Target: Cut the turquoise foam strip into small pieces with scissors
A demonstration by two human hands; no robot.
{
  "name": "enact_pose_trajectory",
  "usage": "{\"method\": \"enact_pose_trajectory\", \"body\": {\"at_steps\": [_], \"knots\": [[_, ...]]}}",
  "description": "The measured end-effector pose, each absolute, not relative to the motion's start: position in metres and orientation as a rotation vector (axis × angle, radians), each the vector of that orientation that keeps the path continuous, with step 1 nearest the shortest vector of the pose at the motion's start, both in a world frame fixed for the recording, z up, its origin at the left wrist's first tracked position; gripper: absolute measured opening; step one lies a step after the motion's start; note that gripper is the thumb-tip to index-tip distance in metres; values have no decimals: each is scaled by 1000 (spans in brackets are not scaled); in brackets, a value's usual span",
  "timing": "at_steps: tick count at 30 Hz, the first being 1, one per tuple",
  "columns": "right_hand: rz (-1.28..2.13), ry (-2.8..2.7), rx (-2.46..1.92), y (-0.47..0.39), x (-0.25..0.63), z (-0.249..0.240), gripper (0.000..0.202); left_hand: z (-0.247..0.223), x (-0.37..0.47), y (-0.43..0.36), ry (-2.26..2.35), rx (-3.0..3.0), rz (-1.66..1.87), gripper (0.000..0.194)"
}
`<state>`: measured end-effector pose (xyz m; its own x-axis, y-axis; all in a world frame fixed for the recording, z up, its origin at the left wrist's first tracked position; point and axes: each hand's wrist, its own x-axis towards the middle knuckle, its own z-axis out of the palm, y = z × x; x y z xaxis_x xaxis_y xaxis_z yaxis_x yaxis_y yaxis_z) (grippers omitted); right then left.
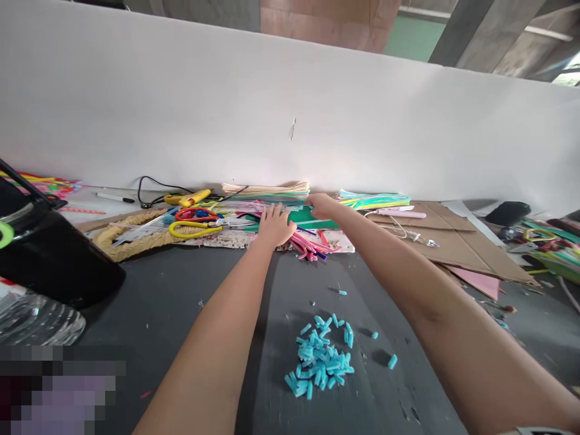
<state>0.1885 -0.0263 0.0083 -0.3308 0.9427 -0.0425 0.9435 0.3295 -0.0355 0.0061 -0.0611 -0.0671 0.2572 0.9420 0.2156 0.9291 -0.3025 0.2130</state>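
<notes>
My left hand (275, 226) reaches to the back of the desk and lies with fingers spread over a bundle of pink pipe cleaners (310, 246). To its right, my right hand (324, 206) has its fingers curled together by the end of a stack of pale and coloured strips (267, 191). What those fingertips hold, if anything, is hidden. Below the hands is a green sheet (301, 217). Yellow-handled scissors (194, 229) lie left of my left hand. Nearer me, between my forearms, is a loose pile of short light-blue cut pieces (321, 359).
A white partition (290, 109) rises behind the dark desk (181, 320). On the left stand a black container (54, 254) and a clear bottle (40, 320). A pink-handled tool (403, 214) with a cord rests on cardboard (457, 241) at right. A woven tan ring (113, 241) lies left.
</notes>
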Motion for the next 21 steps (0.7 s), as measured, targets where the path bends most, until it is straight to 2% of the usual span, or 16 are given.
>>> {"method": "enact_pose_trajectory", "body": {"at_steps": [10, 21], "knots": [[82, 2385, 1780, 5, 186, -17, 35, -70, 7, -62, 1811, 2448, 482, 54], [-41, 2463, 1744, 7, 191, -16, 32, -67, 7, -64, 1815, 2449, 491, 54]]}}
